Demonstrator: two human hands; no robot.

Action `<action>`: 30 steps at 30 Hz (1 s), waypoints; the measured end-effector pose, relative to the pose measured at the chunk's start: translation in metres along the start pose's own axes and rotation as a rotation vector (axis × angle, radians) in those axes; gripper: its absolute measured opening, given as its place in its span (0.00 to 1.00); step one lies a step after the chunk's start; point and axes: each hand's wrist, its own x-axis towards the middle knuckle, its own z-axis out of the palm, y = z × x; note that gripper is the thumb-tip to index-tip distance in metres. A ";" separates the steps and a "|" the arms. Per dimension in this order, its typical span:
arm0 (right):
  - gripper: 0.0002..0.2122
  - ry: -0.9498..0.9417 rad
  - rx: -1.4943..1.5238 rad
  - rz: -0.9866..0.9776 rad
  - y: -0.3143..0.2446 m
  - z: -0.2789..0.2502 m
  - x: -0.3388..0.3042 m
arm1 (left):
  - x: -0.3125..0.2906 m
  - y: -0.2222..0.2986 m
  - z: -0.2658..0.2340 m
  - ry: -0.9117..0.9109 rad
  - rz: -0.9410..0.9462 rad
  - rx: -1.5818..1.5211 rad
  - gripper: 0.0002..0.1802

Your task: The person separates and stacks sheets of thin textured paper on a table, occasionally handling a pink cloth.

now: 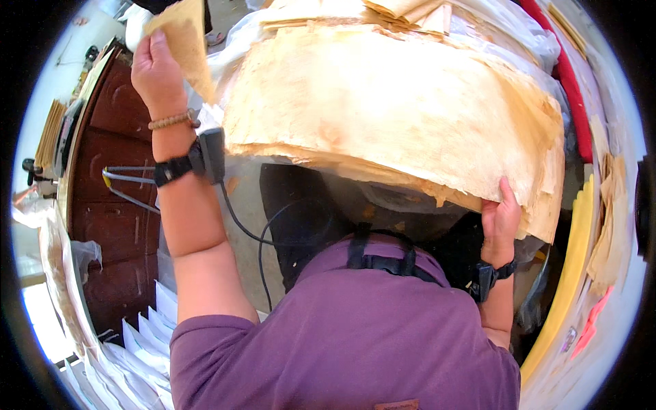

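Left hand: your left hand [158, 68] is raised at upper left, thumb and fingers closed on a small tan sheet [188, 48], which hangs clear at the left of the pile.
Right hand: your right hand [501, 217] is gripping the near edge of the large tan sheets [389, 102] toward their right end, thumb on top; how many layers it holds cannot be told.
Tan sheets: they lie piled in front of you, broad and slightly bowed, near edges ragged and uneven, surface blotched.
Lettering: a brown patch [396, 404] on your purple shirt [355, 335] bears marks too small to read.
Left wrist: you wear a beaded bracelet [171, 121] and, nearer the elbow, a black strapped device [212, 154]; its cable [260, 256] loops down beside your body.
Right wrist: a second black device [485, 279] is strapped on.
Beyond the pile: folded tan pieces [413, 15] and white plastic sheeting [239, 42] lie along the far side.
Right side: a red strip [576, 109] and a long yellow edge [579, 232] border the work; a pink strip [592, 322] lies farther out.
Left side: a dark red-brown panelled surface [113, 191] stands beside your forearm, a bent metal bar [130, 180] between them.
Lower left: white pointed pieces [147, 331] stand in a row near your elbow.
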 end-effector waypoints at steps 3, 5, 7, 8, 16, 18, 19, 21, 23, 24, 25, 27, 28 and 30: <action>0.19 -0.019 0.016 -0.034 -0.003 0.003 -0.003 | -0.046 0.087 0.054 -0.078 0.393 0.203 0.13; 0.19 0.010 -0.064 -0.106 0.000 0.006 -0.002 | -0.083 0.126 0.081 -0.257 0.525 0.172 0.09; 0.20 0.032 -0.083 -0.055 -0.009 0.026 -0.014 | -0.124 0.156 0.114 -0.359 0.618 0.102 0.09; 0.19 0.003 -0.061 -0.035 -0.011 0.028 -0.015 | -0.148 0.167 0.132 -0.433 0.645 0.048 0.11; 0.20 -0.049 0.012 0.009 -0.010 0.030 -0.027 | -0.289 0.208 0.191 -0.944 0.688 0.079 0.03; 0.21 0.024 -0.045 -0.039 -0.008 0.031 -0.026 | -0.286 0.216 0.187 -1.010 0.687 0.138 0.06; 0.21 0.027 -0.040 -0.037 -0.010 0.030 -0.025 | -0.283 0.221 0.183 -1.015 0.690 0.140 0.06; 0.21 -0.031 -0.005 -0.170 -0.014 0.032 -0.024 | -0.273 0.227 0.177 -1.076 0.496 0.065 0.15; 0.21 -0.033 0.110 -0.160 -0.022 0.029 -0.016 | -0.262 0.215 0.179 -0.983 0.566 0.096 0.18; 0.22 -0.028 0.217 -0.153 -0.026 0.024 -0.012 | -0.258 0.209 0.184 -0.890 0.630 0.115 0.21; 0.22 -0.023 0.219 -0.158 -0.028 0.017 -0.006 | -0.257 0.202 0.189 -0.893 0.634 0.109 0.21; 0.23 0.019 0.267 -0.218 -0.031 0.013 0.003 | -0.255 0.191 0.197 -0.979 0.552 0.171 0.20; 0.23 0.069 0.183 -0.283 -0.031 0.012 0.000 | -0.255 0.187 0.198 -1.039 0.657 0.278 0.21; 0.23 0.049 -0.223 -0.413 -0.038 0.022 -0.017 | -0.251 0.190 0.200 -1.070 0.637 0.272 0.21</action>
